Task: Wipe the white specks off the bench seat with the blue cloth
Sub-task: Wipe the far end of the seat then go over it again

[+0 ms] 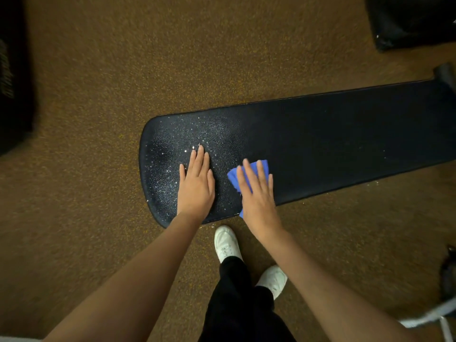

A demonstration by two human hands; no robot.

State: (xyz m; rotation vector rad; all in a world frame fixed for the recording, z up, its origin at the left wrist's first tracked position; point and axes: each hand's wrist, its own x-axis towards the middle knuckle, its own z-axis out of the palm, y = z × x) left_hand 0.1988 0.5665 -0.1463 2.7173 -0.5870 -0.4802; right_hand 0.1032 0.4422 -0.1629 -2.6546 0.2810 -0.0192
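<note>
A long black padded bench seat (pixel 333 144) runs from the middle of the view to the right edge. White specks (pixel 172 146) dot its rounded left end; the part to the right looks mostly dark and clean. My left hand (pixel 196 186) lies flat and empty on the speckled end, fingers together. My right hand (pixel 257 193) presses flat on the blue cloth (pixel 254 169), which sits on the seat near its front edge. The cloth shows above and left of my fingers; most of it is hidden under the palm.
Brown speckled carpet (pixel 123 70) surrounds the bench. My white shoes (pixel 225 243) and black trousers stand just in front of the seat. Dark equipment sits at the top right (pixel 414 23) and left edge (pixel 12 95). A white object (pixel 434 317) lies at the lower right.
</note>
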